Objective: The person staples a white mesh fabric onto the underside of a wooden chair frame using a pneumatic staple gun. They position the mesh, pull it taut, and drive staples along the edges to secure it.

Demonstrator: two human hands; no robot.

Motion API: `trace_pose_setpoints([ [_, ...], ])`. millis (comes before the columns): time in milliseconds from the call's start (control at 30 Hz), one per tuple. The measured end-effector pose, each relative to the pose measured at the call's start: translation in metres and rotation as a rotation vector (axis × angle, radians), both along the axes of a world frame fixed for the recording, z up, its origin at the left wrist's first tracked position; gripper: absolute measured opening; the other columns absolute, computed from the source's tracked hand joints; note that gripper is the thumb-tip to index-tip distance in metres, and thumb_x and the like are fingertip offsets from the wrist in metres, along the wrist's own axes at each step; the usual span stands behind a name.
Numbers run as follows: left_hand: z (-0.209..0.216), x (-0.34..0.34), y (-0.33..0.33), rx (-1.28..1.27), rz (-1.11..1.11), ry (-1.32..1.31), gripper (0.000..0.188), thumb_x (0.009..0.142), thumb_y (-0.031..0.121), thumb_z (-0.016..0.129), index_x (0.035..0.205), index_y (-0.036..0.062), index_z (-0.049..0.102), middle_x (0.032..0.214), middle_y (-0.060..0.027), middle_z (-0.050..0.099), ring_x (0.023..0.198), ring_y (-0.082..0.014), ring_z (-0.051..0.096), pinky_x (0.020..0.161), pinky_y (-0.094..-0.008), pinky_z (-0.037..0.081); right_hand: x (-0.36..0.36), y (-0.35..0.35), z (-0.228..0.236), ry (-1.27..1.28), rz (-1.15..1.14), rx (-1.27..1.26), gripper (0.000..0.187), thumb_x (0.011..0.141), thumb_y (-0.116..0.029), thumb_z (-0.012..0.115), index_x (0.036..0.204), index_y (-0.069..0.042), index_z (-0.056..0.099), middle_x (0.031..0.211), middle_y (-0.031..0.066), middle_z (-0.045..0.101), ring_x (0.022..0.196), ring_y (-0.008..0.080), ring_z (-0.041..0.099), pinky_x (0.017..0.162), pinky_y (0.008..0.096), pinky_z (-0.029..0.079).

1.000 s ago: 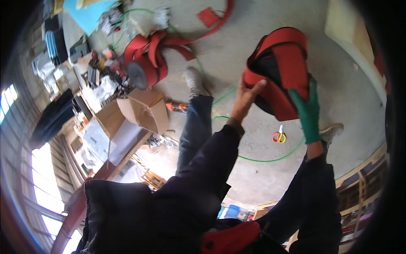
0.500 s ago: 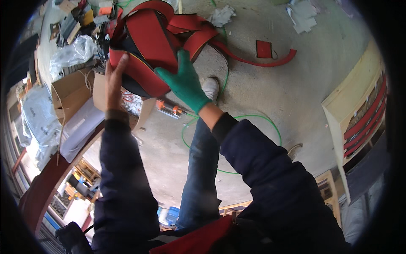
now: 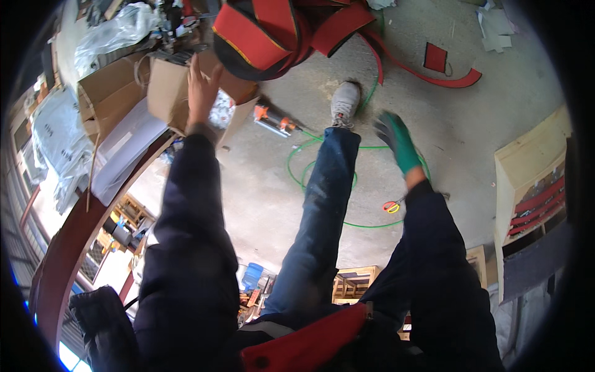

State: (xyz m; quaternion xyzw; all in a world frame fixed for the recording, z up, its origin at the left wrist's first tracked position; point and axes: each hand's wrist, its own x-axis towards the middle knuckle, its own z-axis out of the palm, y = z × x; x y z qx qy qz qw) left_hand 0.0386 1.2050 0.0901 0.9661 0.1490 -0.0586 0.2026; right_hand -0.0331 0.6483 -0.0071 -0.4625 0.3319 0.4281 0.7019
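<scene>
My bare left hand (image 3: 202, 90) is raised in front of a cardboard box (image 3: 167, 93), its fingers stretched apart and holding nothing. Just beyond it lies a heap of wide red webbing (image 3: 273, 37) with black edges, and the hand is apart from it. On the right, my right hand (image 3: 398, 141) wears a green glove with a dark palm. Its fingers are extended, slightly blurred, over the floor near a green hose (image 3: 372, 148), with nothing in them. An orange nail gun (image 3: 273, 119) rests on the concrete beside the box.
My shoe (image 3: 346, 102) stands between the hands. Scissors with red-yellow handles (image 3: 392, 206) lie by the hose loop. A small red square piece (image 3: 435, 57) lies at the far right. A wooden frame with red straps (image 3: 505, 186) stands on the right. Clear plastic bags (image 3: 114, 37) lie far left.
Both hands have come away from the red webbing. My right hand has swung to the right, and the left has drawn back a little. The webbing sits higher in view, and the scissors now show.
</scene>
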Motion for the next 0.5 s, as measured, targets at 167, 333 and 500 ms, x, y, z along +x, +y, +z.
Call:
trace_pose_setpoints([
  [167, 0.064, -0.196, -0.052, -0.23, 0.247, 0.414, 0.028, 0.101, 0.019, 0.067, 0.122, 0.0013, 0.071, 0.108, -0.0163, 0.074, 0.099, -0.0283, 0.071, 0.087, -0.039, 0.055, -0.157, -0.217, 0.03, 0.205, -0.004, -0.364, 0.043, 0.105, -0.042, 0.06, 0.14, -0.017, 0.06, 0.132, 0.0024, 0.068, 0.114, 0.0222, 0.068, 0.093, 0.0389, 0.053],
  [333, 0.116, -0.356, -0.177, -0.276, 0.126, 0.786, 0.033, 0.098, 0.033, 0.071, 0.11, 0.0021, 0.075, 0.104, -0.0192, 0.078, 0.101, -0.0331, 0.075, 0.089, -0.0404, 0.057, -0.324, -0.38, 0.165, 0.326, -0.305, -0.353, 0.042, 0.105, -0.039, 0.059, 0.142, -0.018, 0.06, 0.137, 0.0029, 0.065, 0.119, 0.0247, 0.065, 0.099, 0.0432, 0.049],
  [500, 0.113, -0.335, -0.216, -0.407, 0.204, 0.98, 0.025, 0.098, 0.021, 0.065, 0.116, 0.0054, 0.073, 0.11, -0.0165, 0.075, 0.104, -0.0373, 0.071, 0.088, -0.0451, 0.059, -0.477, -0.432, 0.295, 0.38, -0.553, -0.519, 0.04, 0.106, -0.038, 0.057, 0.142, -0.02, 0.06, 0.135, 0.003, 0.067, 0.116, 0.0258, 0.067, 0.095, 0.0441, 0.051],
])
